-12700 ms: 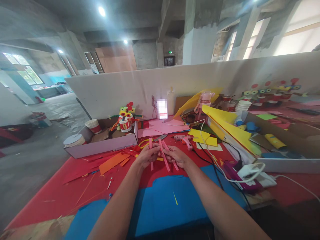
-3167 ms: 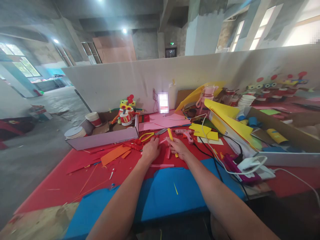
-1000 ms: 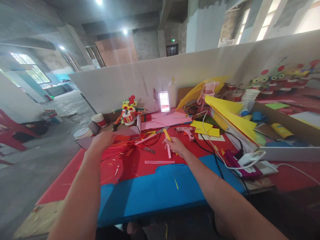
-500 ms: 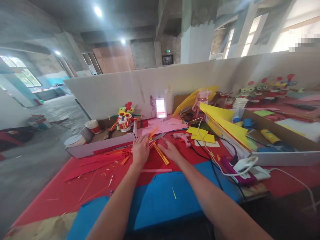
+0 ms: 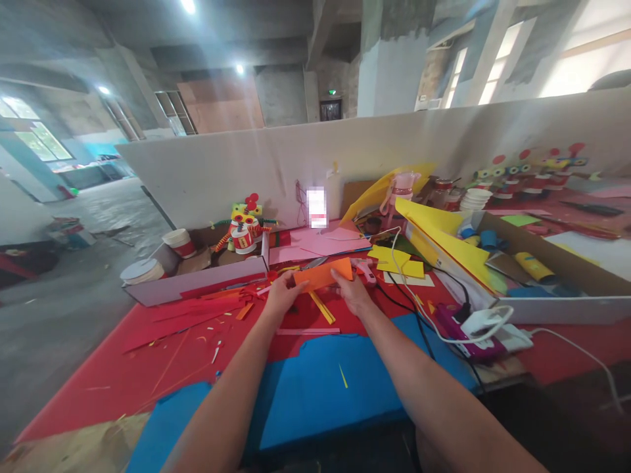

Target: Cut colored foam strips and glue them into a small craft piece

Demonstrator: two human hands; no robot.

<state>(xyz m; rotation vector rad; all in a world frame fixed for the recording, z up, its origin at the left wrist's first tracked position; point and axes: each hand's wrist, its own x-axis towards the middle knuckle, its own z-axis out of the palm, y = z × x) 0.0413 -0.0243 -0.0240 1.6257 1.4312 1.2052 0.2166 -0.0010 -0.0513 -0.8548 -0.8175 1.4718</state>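
At the centre of the frame, the left hand (image 5: 280, 297) and right hand (image 5: 352, 293) pinch opposite ends of an orange paper piece (image 5: 323, 274), held just above the red desk (image 5: 148, 368) (yellow strips (image 5: 323, 307) lie directly beneath, scissors (image 5: 308, 265) just behind).

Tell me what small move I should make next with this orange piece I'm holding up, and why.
Probably reach for the scissors. Your left hand and right hand pinch the orange sheet by its ends above the table, uncut, while narrow yellow strips already lie just beneath it, so cutting looks likely.
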